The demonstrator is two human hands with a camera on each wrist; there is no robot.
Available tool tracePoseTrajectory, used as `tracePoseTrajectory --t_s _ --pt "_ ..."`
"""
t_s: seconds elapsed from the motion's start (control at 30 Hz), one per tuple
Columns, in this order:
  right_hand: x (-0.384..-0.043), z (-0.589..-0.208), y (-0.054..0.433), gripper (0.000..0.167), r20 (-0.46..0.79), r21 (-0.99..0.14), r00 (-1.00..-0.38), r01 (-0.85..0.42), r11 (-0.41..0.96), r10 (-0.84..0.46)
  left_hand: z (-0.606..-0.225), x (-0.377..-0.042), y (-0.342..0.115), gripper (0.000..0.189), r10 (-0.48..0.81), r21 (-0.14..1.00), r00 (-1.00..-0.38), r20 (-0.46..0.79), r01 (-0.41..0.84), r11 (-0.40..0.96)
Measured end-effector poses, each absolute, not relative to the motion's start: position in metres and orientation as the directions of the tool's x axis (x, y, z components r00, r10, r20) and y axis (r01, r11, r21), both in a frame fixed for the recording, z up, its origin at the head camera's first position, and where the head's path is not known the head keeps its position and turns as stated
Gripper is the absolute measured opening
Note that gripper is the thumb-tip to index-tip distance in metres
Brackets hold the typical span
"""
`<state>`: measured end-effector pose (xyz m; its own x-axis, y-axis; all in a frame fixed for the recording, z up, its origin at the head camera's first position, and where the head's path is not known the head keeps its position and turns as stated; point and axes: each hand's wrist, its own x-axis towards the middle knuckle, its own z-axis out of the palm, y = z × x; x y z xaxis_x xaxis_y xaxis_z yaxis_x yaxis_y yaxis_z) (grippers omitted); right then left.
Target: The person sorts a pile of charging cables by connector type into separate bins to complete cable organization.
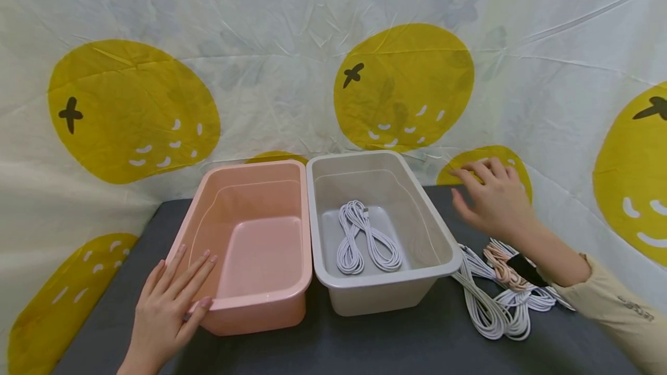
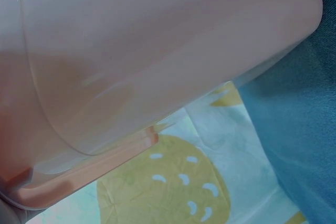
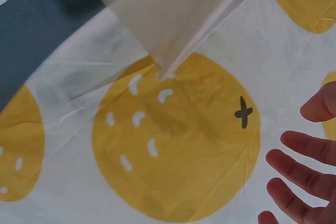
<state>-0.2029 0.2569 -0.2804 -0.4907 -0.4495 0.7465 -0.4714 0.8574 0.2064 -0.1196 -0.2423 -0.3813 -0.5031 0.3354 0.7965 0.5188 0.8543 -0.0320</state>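
Observation:
My left hand (image 1: 169,300) rests with straight, spread fingers on the near left rim of a pink plastic bin (image 1: 268,247). Beside that bin stands a grey-beige bin (image 1: 365,190), with a coiled white cable (image 1: 359,236) lying on its floor. My right hand (image 1: 492,198) hangs in the air to the right of the grey-beige bin, fingers loosely bent and holding nothing. Below its wrist lies a pile of bundled cables, white ones (image 1: 492,311) and a peach one (image 1: 504,268). In the right wrist view the fingers (image 3: 302,169) are spread apart.
Both bins stand side by side on a dark table (image 1: 375,340). Behind them hangs a white cloth (image 1: 281,91) printed with big yellow fruits. A black wrist strap (image 1: 527,271) and a beige sleeve (image 1: 609,300) overlap part of the cable pile.

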Motion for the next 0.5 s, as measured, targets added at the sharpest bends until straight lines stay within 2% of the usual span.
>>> tracePoseTrajectory --t_s 0.17,0.5 --pt "-0.193 -0.290 0.271 0.056 0.747 0.205 -0.503 -0.448 0.870 -0.435 -0.381 -0.119 -0.242 0.053 0.336 -0.031 -0.511 0.791 0.516 0.856" --pt "-0.177 -0.323 0.299 0.060 0.711 0.246 -0.552 -0.384 0.890 -0.435 -0.381 -0.117 -0.242 0.054 0.337 -0.028 -0.528 0.780 0.509 0.861"
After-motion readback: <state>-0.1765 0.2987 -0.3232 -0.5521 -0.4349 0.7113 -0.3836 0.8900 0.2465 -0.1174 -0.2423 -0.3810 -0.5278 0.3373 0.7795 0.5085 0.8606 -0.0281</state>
